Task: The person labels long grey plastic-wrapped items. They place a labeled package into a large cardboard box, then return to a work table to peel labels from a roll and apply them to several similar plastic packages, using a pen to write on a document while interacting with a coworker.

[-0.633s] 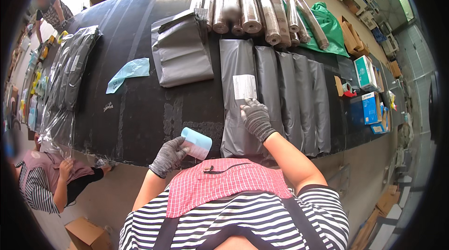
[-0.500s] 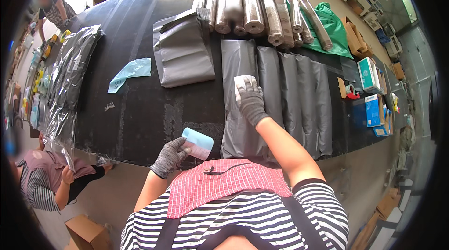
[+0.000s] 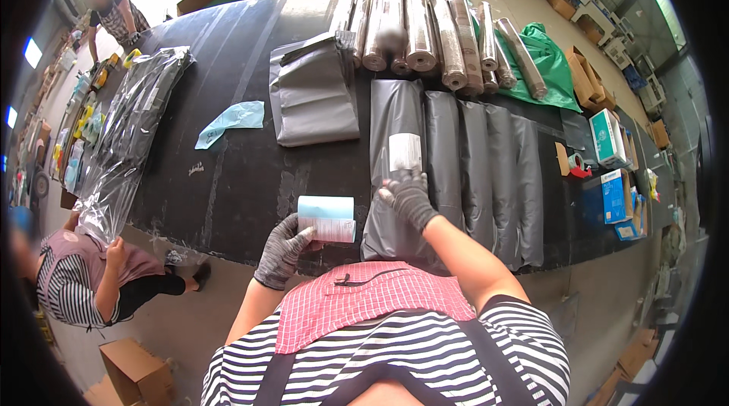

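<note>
My left hand [image 3: 282,254], in a grey knit glove, pinches a small strip of labels [image 3: 328,218] with light-blue backing and white printed faces, near the table's front edge. A white label [image 3: 405,149] lies on the leftmost of several grey plastic-wrapped packages [image 3: 391,110]. Just below that label, my gloved right hand [image 3: 411,203] rests on the package, fingers spread and touching the label's lower edge. The other grey packages [image 3: 477,155] lie side by side to the right.
Folded grey plastic bags [image 3: 315,102] and a blue backing scrap [image 3: 231,121] lie on the black table [image 3: 235,201]. Behind are shiny film rolls [image 3: 420,26] and green plastic [image 3: 550,72]; small boxes [image 3: 613,197] stand right. At left, a person holds clear plastic [image 3: 106,205].
My right hand has slid down off the label toward me, uncovering it. My left hand has raised and levelled the label strip, turning its printed face into view.
</note>
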### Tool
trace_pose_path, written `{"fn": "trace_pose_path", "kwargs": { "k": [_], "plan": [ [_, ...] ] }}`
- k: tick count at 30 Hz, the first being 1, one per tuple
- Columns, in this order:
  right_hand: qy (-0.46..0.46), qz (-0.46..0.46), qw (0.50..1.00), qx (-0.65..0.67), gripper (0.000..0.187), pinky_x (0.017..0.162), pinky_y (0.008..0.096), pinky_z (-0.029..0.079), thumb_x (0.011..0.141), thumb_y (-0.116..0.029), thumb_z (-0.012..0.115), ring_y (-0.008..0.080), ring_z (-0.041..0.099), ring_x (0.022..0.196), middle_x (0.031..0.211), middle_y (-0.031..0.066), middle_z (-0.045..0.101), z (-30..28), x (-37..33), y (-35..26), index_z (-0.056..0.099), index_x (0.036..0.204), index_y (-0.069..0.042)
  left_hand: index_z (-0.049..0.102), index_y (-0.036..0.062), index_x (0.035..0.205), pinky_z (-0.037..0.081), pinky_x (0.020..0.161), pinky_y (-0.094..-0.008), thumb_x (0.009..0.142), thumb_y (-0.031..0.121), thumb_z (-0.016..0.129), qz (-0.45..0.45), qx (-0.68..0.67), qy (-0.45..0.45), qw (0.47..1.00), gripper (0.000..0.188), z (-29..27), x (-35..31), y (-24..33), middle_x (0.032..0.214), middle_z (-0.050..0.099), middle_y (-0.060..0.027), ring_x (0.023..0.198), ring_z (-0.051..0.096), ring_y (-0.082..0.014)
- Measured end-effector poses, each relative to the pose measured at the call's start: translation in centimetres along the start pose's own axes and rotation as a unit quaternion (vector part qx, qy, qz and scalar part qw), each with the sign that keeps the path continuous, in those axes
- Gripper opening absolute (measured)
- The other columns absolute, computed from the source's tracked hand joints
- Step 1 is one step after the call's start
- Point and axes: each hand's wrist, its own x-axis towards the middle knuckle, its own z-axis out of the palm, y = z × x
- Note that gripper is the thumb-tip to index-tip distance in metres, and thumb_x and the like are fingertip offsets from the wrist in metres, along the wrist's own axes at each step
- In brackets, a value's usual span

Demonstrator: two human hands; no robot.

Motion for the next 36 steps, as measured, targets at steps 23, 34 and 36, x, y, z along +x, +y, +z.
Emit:
{"fn": "trace_pose_path", "kwargs": {
  "k": [23,34,36],
  "plan": [
    [0.265,-0.347,0.870,0.228,0.026,0.085,0.0432,0.048,0.082,-0.023,0.074,0.0317,0.060,0.093,0.095,0.0134,0.065,-9.5,-13.0,-7.1,0.067,0.101,-0.006,0.063,-0.0010,0.117,0.055,0.078,-0.0297,0.093,0.012,0.068,-0.003,0.161,-0.104,0.981,0.028,4.9,-4.3,0.0,0.099,0.069,-0.0072,0.086,0.066,-0.0141],
    [0.004,-0.081,0.842,0.534,0.015,0.066,0.0355,0.055,0.093,-0.019,0.064,0.0214,0.066,0.076,0.083,0.0078,0.068,-8.6,-13.9,-3.3,0.070,0.096,-0.006,0.058,-0.0041,0.126,0.052,0.071,-0.0280,0.093,0.007,0.067,0.015,0.334,-0.085,0.938,0.037,7.1,-3.2,-1.3,0.094,0.068,-0.0082,0.079,0.061,-0.0121],
    [-0.107,0.008,0.685,0.721,0.015,0.057,0.0304,0.057,0.094,-0.016,0.062,0.0142,0.065,0.067,0.080,0.0048,0.065,-9.5,-13.0,-1.0,0.067,0.099,-0.002,0.056,-0.0040,0.131,0.052,0.069,-0.0276,0.093,0.007,0.067,0.005,0.340,-0.095,0.935,0.042,6.1,-2.7,-1.9,0.099,0.068,-0.0090,0.077,0.060,-0.0113]
  ]
}}
